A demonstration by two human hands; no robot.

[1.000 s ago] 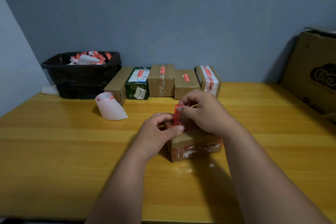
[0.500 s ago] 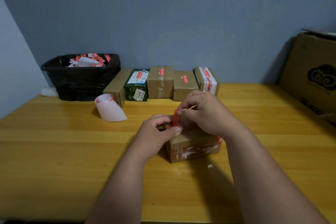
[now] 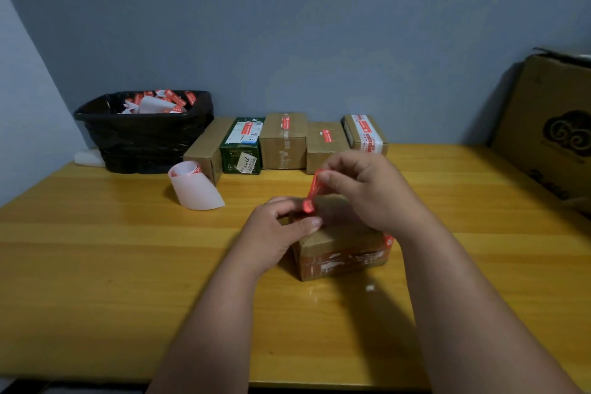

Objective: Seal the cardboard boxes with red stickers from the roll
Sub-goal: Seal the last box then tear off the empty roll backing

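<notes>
A small cardboard box point(image 3: 342, 249) with taped sides sits mid-table under both hands. A red sticker point(image 3: 314, 191) stands upright above its top. My right hand point(image 3: 367, 192) pinches the sticker's upper end between thumb and forefinger. My left hand point(image 3: 281, 227) pinches its lower end just above the box's left edge. The sticker roll point(image 3: 192, 185), white backing with red stickers, lies to the back left on the table.
A row of small boxes point(image 3: 284, 141) with red stickers lines the back wall. A black bin point(image 3: 144, 134) holding used backing and stickers stands at the back left. A large cardboard carton point(image 3: 550, 128) sits at the right edge of the wooden table point(image 3: 96, 249).
The right hand has lifted slightly, stretching the red sticker taller between the two hands. The box has stayed in place.
</notes>
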